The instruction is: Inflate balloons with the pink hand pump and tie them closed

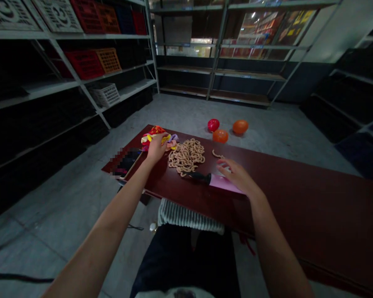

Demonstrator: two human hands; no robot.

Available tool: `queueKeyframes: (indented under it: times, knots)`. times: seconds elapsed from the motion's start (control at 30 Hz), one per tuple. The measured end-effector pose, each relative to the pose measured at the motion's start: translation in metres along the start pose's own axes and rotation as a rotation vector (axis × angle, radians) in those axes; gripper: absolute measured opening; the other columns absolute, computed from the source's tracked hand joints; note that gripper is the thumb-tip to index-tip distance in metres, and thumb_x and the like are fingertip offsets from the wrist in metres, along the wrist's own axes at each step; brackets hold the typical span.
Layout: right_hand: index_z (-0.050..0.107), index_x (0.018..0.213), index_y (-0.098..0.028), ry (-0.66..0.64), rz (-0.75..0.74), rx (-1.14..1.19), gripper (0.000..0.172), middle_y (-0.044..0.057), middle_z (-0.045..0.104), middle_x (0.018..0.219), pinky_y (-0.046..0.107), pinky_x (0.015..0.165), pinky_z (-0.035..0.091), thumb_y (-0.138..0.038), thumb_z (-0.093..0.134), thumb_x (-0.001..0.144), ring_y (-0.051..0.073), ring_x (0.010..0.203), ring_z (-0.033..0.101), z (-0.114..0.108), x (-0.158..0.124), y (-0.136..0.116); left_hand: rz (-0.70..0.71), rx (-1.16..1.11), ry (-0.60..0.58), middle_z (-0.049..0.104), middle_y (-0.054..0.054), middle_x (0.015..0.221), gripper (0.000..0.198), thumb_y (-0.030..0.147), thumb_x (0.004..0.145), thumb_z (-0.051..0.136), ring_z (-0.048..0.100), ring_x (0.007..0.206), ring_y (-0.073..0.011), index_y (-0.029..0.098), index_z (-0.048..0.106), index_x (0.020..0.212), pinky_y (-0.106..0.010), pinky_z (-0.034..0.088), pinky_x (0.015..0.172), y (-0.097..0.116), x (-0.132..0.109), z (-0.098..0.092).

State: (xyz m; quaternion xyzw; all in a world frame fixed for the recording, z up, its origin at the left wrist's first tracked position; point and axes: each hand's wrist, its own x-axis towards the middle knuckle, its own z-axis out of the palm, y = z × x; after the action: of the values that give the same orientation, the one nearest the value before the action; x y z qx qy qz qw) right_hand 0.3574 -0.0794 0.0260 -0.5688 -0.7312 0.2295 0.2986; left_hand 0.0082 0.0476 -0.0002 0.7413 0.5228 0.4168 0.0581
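Observation:
A heap of limp, uninflated balloons (145,140) in red, yellow, purple and pink lies at the far left of the dark red table. My left hand (157,149) reaches onto it, thumb and fingers apart over a yellow one. Beside the heap is a tangled pile of beige, rope-like curly strands (188,154). A pink hand pump (225,183) with a black nozzle end lies on the table, its nozzle close to the pile. Over the pump's body hovers my right hand (236,174), fingers loosely curled and apart; whether it touches the pump is unclear.
Past the table's far edge, a red balloon (213,125) and two orange balloons (240,126) rest on the floor. A dark tray (129,163) sits at the table's left end. Shelving with crates (105,94) lines the left; more racks (216,72) stand behind.

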Motion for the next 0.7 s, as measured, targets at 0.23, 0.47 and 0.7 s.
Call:
queueKeyframes:
  times: [0.23,0.47,0.7]
  knots:
    - [0.069,0.105,-0.019,0.112,0.099,-0.562,0.043,0.012,0.074,0.103,0.038,0.080,0.043,-0.050,0.039,0.101,0.028,0.094,0.066,0.027,-0.033,-0.001,-0.149,0.273,-0.146,0.060,-0.019,0.133,0.044,0.021,0.092,0.057,0.051,0.128,-0.0349,0.013,0.056,0.136,-0.052,0.032,0.111,0.002,-0.029,0.020]
    - [0.068,0.114,-0.017,0.134,-0.086,-0.778,0.049,0.014,0.074,0.104,0.038,0.079,0.035,-0.057,0.043,0.098,0.030,0.096,0.062,0.035,-0.043,0.005,-0.172,0.326,-0.123,0.069,-0.018,0.111,0.030,0.038,0.097,0.054,0.060,0.112,-0.0354,0.015,0.074,0.105,-0.047,0.039,0.100,0.006,-0.030,0.012]
    - [0.063,0.123,-0.016,0.101,-0.227,-0.810,0.067,0.015,0.071,0.112,0.041,0.084,0.033,-0.072,0.053,0.088,0.033,0.102,0.059,0.034,-0.048,0.005,-0.135,0.069,-0.051,0.074,-0.014,0.110,0.025,0.027,0.095,0.059,0.065,0.106,-0.0289,0.016,0.077,0.109,-0.039,0.045,0.097,0.004,-0.038,0.006]
